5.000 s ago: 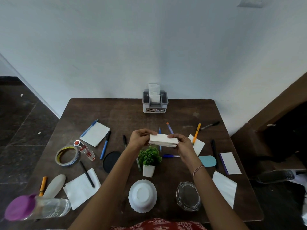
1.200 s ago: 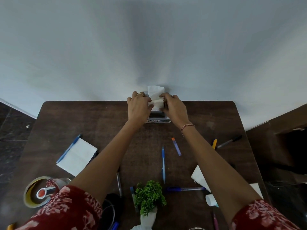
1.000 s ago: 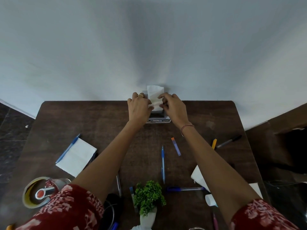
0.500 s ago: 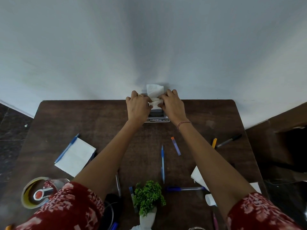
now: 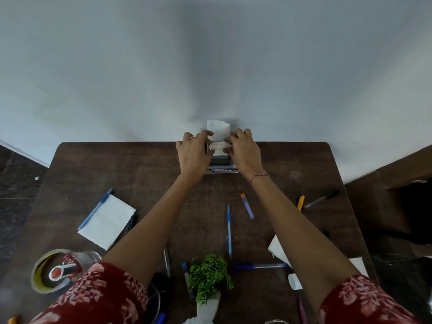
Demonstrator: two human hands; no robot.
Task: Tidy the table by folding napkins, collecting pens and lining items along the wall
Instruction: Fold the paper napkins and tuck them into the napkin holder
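A grey napkin holder (image 5: 221,163) stands at the table's back edge against the wall, and a white napkin (image 5: 218,129) sticks up out of it. My left hand (image 5: 193,153) and my right hand (image 5: 246,152) meet over the holder's top. Between their fingertips they pinch a folded white napkin (image 5: 219,145), held flat just in front of the upright one. Several pens lie loose: a blue pen (image 5: 229,230), an orange-tipped pen (image 5: 247,206), an orange pen (image 5: 300,202), a black marker (image 5: 322,198). An open napkin (image 5: 108,222) lies at the left.
A small green plant (image 5: 210,274) in a white pot stands at the near middle. A tape roll (image 5: 39,280) with a glass bottle lying across it sits near left. Another blue pen (image 5: 259,266) and a white napkin (image 5: 277,250) lie under my right forearm.
Five seconds ago both hands held the folded napkin over the middle of the table; they have carried it to the holder. In the last second it has sunk slightly lower there.
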